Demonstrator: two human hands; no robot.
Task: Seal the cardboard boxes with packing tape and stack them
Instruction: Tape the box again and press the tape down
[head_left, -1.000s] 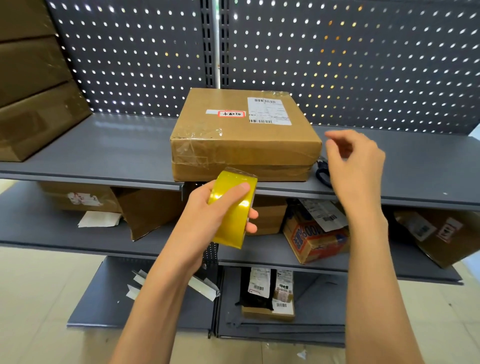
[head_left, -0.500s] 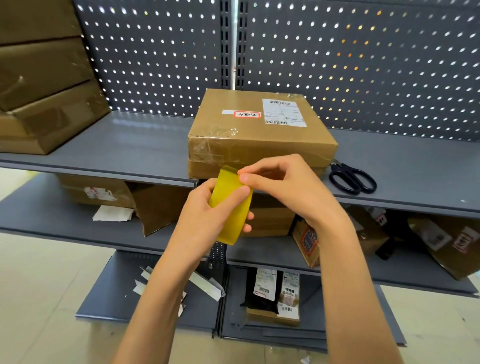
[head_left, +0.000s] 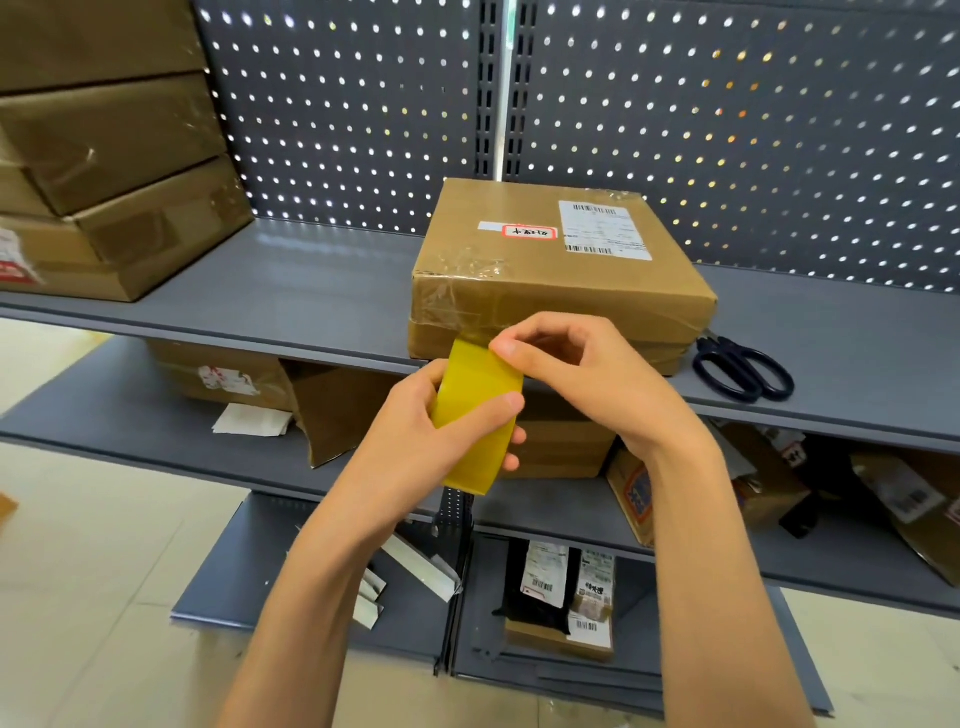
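Yellow roll of packing tape (head_left: 475, 415) sits gripped in my left hand (head_left: 415, 441), just below the brown cardboard box (head_left: 556, 280) on the grey shelf (head_left: 311, 291). Right hand (head_left: 576, 369) fingers (head_left: 506, 349) pinch at the roll's 12 o'clock edge, seemingly the tape end. Risk, my judgement: end splits or re-sticks if peeled crooked. Black scissors (head_left: 743, 369) lie at box's 3 o'clock.

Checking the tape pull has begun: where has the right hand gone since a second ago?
Yes. The right hand came leftward from beside the box's right edge to its front, fingers now at the tape roll.
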